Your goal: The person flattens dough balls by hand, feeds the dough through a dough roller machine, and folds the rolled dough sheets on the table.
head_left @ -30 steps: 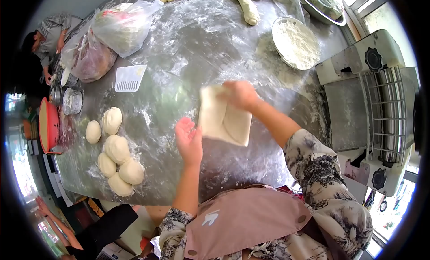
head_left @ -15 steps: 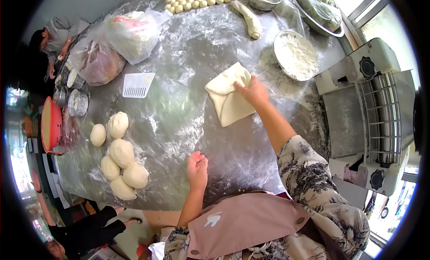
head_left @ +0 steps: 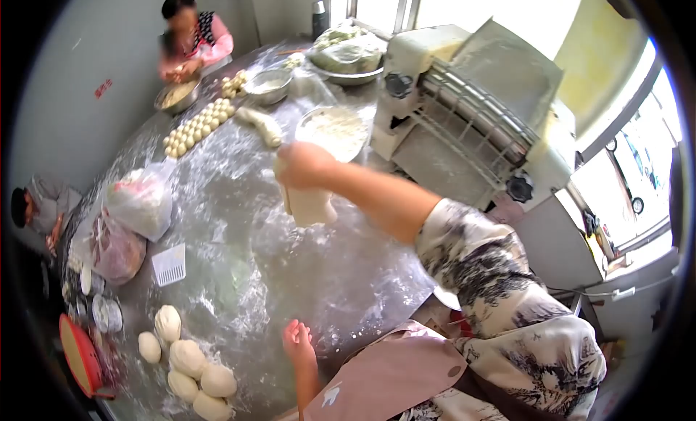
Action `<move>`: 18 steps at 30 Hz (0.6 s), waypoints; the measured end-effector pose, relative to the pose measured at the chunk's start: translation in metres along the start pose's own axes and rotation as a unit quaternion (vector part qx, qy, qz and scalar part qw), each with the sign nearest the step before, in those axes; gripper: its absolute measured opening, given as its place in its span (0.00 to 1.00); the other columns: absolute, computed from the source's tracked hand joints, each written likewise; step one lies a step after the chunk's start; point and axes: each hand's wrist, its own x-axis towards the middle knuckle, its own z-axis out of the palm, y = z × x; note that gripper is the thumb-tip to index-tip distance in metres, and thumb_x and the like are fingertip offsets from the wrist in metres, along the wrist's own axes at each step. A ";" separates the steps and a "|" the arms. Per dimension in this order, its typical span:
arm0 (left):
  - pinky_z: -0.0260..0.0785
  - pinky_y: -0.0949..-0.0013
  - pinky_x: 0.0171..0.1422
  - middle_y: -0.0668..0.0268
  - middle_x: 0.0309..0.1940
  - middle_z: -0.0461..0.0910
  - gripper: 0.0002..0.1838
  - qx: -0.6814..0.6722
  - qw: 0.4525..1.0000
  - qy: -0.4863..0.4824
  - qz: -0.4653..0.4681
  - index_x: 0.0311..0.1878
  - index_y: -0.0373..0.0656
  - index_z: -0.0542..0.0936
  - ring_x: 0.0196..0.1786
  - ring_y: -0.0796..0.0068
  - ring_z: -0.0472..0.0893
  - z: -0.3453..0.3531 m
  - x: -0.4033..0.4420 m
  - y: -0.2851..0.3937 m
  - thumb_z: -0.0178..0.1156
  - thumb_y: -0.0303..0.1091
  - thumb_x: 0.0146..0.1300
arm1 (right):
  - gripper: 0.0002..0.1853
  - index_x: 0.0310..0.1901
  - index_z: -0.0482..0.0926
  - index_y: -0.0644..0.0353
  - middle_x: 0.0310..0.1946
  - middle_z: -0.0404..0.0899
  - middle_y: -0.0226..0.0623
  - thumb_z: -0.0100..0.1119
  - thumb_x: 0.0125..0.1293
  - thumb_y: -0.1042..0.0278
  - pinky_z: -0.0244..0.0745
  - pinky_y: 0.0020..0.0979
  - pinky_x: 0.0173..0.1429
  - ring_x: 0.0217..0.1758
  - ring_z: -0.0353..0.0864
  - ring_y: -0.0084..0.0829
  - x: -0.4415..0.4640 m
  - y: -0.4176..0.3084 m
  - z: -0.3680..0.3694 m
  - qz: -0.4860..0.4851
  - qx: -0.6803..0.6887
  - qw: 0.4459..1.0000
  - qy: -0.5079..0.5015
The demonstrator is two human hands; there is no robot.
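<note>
My right hand (head_left: 304,166) is closed on the top of a folded dough sheet (head_left: 310,207), which hangs below it over the floured table. The hand is a little blurred and hides the gripped edge. Near the table's front edge my left hand (head_left: 297,337) is held with loosely curled fingers, slightly apart, and nothing in them. Just beyond the right hand are a bowl of flour (head_left: 333,131) and a thick dough roll (head_left: 259,126). Several round dough balls (head_left: 188,358) lie to the left of my left hand.
A dough roller machine (head_left: 471,116) stands at the right. Rows of small dough pieces (head_left: 199,127) lie at the back. Plastic bags (head_left: 140,203), a white scraper (head_left: 169,265) and a red basin (head_left: 78,356) are on the left. A person (head_left: 194,40) works at a far bowl; another (head_left: 45,211) is at left.
The dough sheet was lying on the table under my right hand; now it is lifted and hangs from it. The view has swung to the right, bringing the machine further in.
</note>
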 end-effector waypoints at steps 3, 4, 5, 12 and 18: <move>0.72 0.70 0.49 0.58 0.47 0.75 0.18 0.037 0.998 -0.029 0.030 0.57 0.38 0.71 0.46 0.71 0.78 0.005 -0.005 -0.014 0.58 0.33 0.67 | 0.21 0.46 0.83 0.56 0.37 0.83 0.43 0.60 0.54 0.52 0.80 0.38 0.46 0.41 0.84 0.42 -0.026 0.014 -0.111 -0.052 -0.111 0.989 0.082; 0.72 0.70 0.49 0.58 0.46 0.76 0.17 0.038 0.998 -0.035 0.035 0.56 0.37 0.72 0.45 0.72 0.78 0.008 -0.006 -0.021 0.58 0.32 0.66 | 0.32 0.56 0.79 0.52 0.39 0.83 0.45 0.67 0.53 0.41 0.77 0.40 0.50 0.44 0.82 0.42 -0.037 0.018 -0.151 -0.006 -0.094 0.993 0.067; 0.72 0.71 0.49 0.58 0.45 0.77 0.16 0.038 0.998 -0.039 0.040 0.55 0.37 0.73 0.45 0.72 0.78 0.011 -0.007 -0.027 0.58 0.32 0.66 | 0.33 0.57 0.78 0.53 0.41 0.83 0.44 0.68 0.52 0.44 0.78 0.39 0.50 0.44 0.83 0.40 -0.049 0.028 -0.187 0.003 -0.052 0.995 0.088; 0.73 0.72 0.45 0.59 0.41 0.79 0.12 0.154 0.976 -0.017 0.150 0.49 0.35 0.76 0.40 0.72 0.79 0.051 -0.020 -0.035 0.58 0.29 0.64 | 0.20 0.50 0.81 0.57 0.44 0.82 0.37 0.65 0.57 0.58 0.75 0.33 0.51 0.45 0.80 0.31 -0.126 0.169 -0.392 -0.036 0.102 0.942 0.316; 0.74 0.72 0.43 0.59 0.39 0.80 0.14 0.214 0.961 -0.047 0.171 0.49 0.34 0.76 0.38 0.74 0.79 0.083 -0.037 -0.037 0.61 0.28 0.61 | 0.38 0.60 0.73 0.63 0.53 0.78 0.49 0.65 0.55 0.42 0.70 0.38 0.62 0.57 0.77 0.43 -0.120 0.360 -0.407 0.187 -0.234 0.909 0.290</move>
